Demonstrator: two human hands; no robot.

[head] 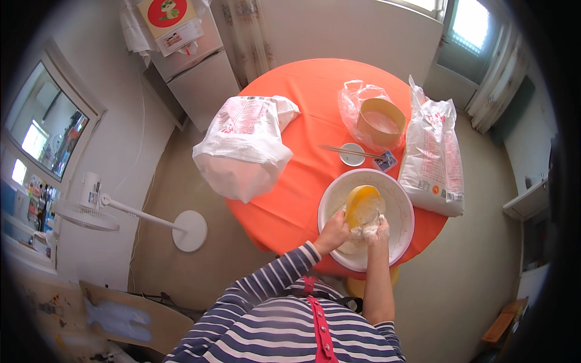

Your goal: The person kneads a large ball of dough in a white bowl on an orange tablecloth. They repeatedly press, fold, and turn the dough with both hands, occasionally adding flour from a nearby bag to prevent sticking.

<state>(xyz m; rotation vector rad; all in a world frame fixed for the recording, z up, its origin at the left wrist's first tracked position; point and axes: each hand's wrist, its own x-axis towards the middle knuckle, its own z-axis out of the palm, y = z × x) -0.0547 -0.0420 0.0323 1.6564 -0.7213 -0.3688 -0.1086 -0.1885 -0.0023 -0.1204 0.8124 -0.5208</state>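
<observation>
A large white basin (403, 204) with a faint patterned inner wall stands at the table's near edge, with pale flour or dough in its bottom. Tilted above it is a yellow bowl (358, 199), its inside dusted white. My left hand (333, 233) grips this bowl by its lower left rim. Against the lower right side of the bowl, my right hand (377, 231) is curled at a lump of white dough (363, 230), its fingers coated in white. The fingertips are partly hidden by the dough and bowl.
On the orange-covered round table (313, 109) are a white plastic sack (245, 140), a printed sack (433, 159), a round sieve (381, 122) in a clear bag, a small white dish (352, 159), chopsticks (349, 150) and a small box (385, 161). A fan (188, 230) stands left.
</observation>
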